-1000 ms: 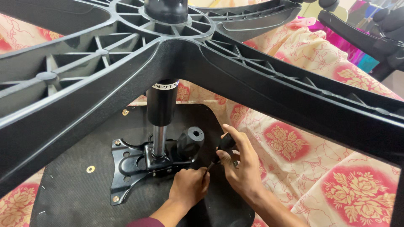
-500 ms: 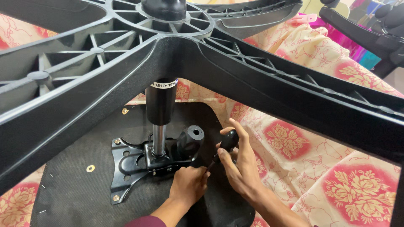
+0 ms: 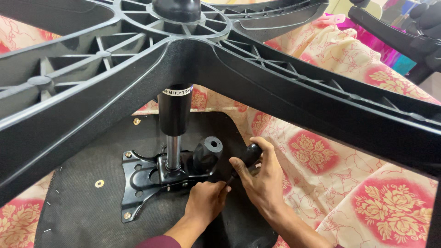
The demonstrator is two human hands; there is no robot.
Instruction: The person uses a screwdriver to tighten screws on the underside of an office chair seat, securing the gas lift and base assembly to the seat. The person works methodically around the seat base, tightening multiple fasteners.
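Screwdriver: I hold a screwdriver (image 3: 245,158) with a black handle in my right hand (image 3: 262,181); it slants down to the left, toward the metal plate. Its tip is hidden behind my left hand, so I cannot tell what it meets.
Right hand: my fingers are wrapped around the handle, thumb on its near side, wrist coming up from the lower right.
Left hand: my left hand (image 3: 205,200) is curled with its knuckles up, pressed against the near edge of the metal plate, just beside the lower end of the screwdriver. I cannot tell whether it pinches anything.
Metal plate: a black metal plate (image 3: 138,177) is fixed flat on the underside of the chair seat, with screws showing at its left corners.
Knob: a round black knob (image 3: 207,154) sticks out of the plate's right side, just left of the screwdriver handle.
Column: a black and silver column (image 3: 173,124) rises upright from the middle of the plate.
Chair base: the black star-shaped chair base (image 3: 285,87) sits on top of the column and spreads over my hands.
Seat: the seat underside (image 3: 82,206) is covered in black cloth.
Sheet: the seat lies on a cream sheet with red flowers (image 3: 367,183).
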